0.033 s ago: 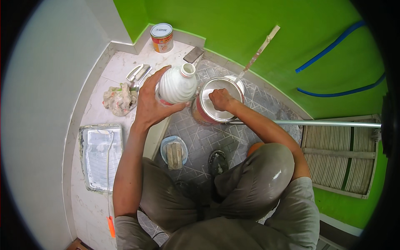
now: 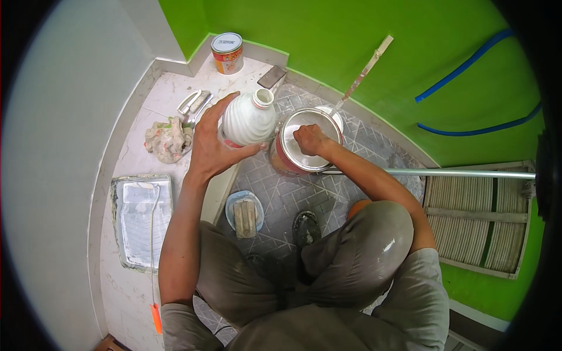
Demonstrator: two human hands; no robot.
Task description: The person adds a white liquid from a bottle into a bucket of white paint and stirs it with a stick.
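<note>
My left hand (image 2: 222, 134) is wrapped round a white ridged plastic bottle (image 2: 249, 117), its open mouth upward. Just right of it, my right hand (image 2: 310, 138) is closed over the silver top of a large red-banded can (image 2: 295, 158); whatever is in its fingers is hidden. A white round item (image 2: 335, 117) sits partly behind the can, near an upright paint-spattered stick (image 2: 369, 64). A stained rag (image 2: 167, 142) and a white-handled tool (image 2: 190, 102) lie left of my left hand.
A paint tray (image 2: 134, 228) with an orange-handled roller frame (image 2: 156, 319) lies left. A small tin (image 2: 227, 55) stands behind. A blue dish (image 2: 237, 199) holds worn blocks. Right are a metal pole (image 2: 468, 174), a slatted panel (image 2: 468, 234) and blue hoses (image 2: 462, 67) against the green wall.
</note>
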